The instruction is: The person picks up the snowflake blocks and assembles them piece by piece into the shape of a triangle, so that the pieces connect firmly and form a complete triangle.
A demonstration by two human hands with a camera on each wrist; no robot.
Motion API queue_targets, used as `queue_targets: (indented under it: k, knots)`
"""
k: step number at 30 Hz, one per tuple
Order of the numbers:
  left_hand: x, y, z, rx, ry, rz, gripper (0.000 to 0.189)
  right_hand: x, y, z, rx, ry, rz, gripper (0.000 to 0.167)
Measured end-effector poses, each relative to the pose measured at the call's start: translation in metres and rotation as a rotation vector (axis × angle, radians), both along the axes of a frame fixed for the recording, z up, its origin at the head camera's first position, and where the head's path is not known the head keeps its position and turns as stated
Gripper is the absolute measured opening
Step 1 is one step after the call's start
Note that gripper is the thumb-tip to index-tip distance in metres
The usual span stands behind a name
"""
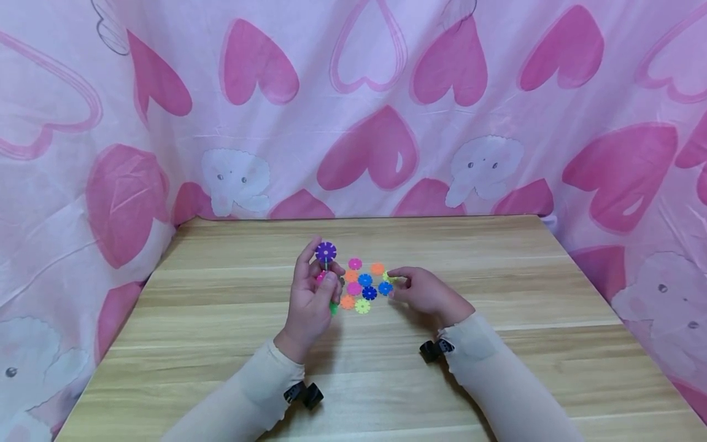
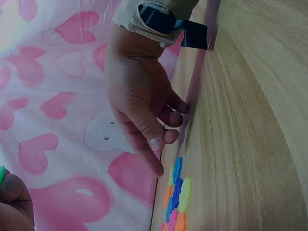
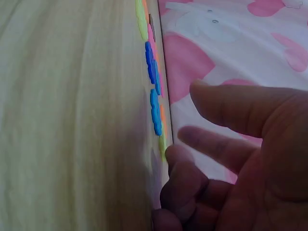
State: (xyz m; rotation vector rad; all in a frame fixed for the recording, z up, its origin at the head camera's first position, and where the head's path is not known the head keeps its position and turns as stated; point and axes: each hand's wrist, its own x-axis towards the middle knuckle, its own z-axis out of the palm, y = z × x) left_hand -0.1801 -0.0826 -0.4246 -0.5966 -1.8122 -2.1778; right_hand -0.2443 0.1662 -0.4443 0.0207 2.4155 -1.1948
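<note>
My left hand (image 1: pixel 312 301) is raised at the near left of the disc cluster, gripping joined notched plastic discs between thumb and fingers. A purple disc (image 1: pixel 326 252) stands on top of this piece, with pink and green discs lower down, partly hidden by the fingers. In the left wrist view only a green edge (image 2: pixel 2 173) of it shows. My right hand (image 1: pixel 425 294) hovers at the right end of the cluster, thumb and index finger apart with nothing between them. Its fingertips are close to a light blue disc (image 1: pixel 385 288) and a yellow disc (image 1: pixel 386 277).
Loose discs lie flat on the wooden table (image 1: pixel 497 380) between the hands, among them a dark blue disc (image 1: pixel 369 293), an orange disc (image 1: pixel 377 269) and a yellow-green disc (image 1: pixel 362 306). A pink curtain (image 1: pixel 364 153) with hearts hangs behind the table and along its sides.
</note>
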Motion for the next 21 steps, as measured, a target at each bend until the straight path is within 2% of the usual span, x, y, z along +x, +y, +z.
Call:
queue_targets:
  k: [7,13,21]
  knots:
    - [-0.0003,-0.0004,-0.0003,-0.014,0.018,0.000,0.062,0.0017,-0.0035,-0.0019,0.067,-0.003,0.078,0.043]
    - [-0.0013,0.0000,-0.0015,-0.048,0.030,0.000,0.058,0.0030,-0.0050,0.0019,0.102,0.019,0.075,0.027]
    - [0.0009,0.0000,-0.0033,-0.057,0.025,-0.004,0.057,0.0089,-0.0077,0.0018,0.272,0.075,0.199,0.021]
